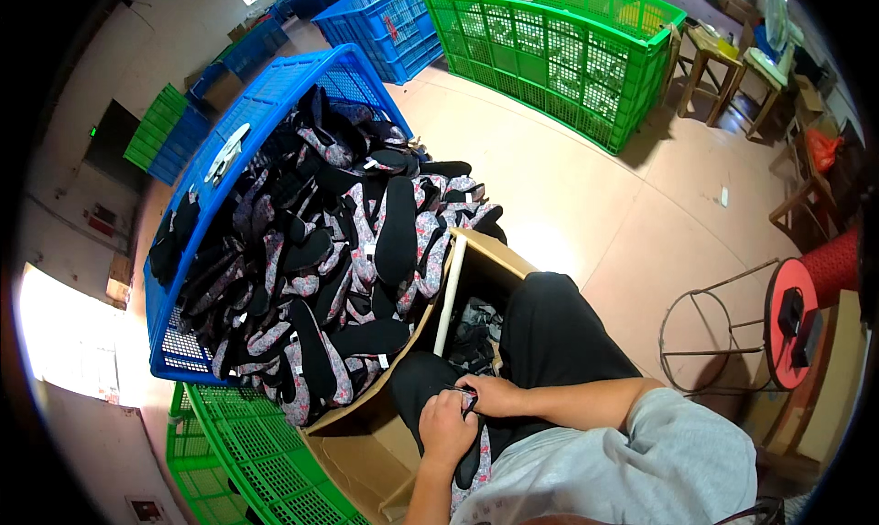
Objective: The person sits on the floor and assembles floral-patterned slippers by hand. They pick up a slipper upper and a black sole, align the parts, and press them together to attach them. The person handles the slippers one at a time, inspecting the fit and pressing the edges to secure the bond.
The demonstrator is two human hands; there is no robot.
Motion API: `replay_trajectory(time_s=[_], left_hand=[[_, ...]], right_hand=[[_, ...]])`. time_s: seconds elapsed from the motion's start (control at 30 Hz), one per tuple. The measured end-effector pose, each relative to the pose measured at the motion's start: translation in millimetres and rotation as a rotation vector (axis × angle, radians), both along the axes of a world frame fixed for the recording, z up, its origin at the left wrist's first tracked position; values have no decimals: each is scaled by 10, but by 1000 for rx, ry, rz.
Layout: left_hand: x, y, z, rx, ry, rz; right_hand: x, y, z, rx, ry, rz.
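I see left hand (pixel 446 427) and right hand (pixel 494 395) both closed on floral shoe (pixel 470 461) over lap. Just beyond, open cardboard box (pixel 476 255). Farther, blue crate (pixel 265 95) heaped with shoes; green crate (pixel 558 49) farthest.

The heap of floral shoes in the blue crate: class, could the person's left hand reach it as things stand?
Probably yes: the heap lies uncovered just left of the lap, but the left hand is now gripping a shoe with the right hand.
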State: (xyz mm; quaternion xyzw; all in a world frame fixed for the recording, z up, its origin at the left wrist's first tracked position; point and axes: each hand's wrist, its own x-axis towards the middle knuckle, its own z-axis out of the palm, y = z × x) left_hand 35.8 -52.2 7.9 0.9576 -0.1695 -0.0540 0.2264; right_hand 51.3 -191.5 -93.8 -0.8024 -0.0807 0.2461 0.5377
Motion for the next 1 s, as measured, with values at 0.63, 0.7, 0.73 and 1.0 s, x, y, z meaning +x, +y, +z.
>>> replay_trajectory(time_s=[0.63, 0.7, 0.73, 1.0], left_hand=[[0, 9, -6, 0, 9, -9], [-2, 10, -9, -13, 3, -11], [-1, 11, 0, -15, 5, -14], [-9, 11, 17, 15, 27, -10]], right_hand=[[-16, 19, -113, 7, -13, -4], [-17, 16, -101, 2, -20, -8], [-21, 15, -103, 3, -29, -10], [-15, 16, -112, 32, 1, -1]])
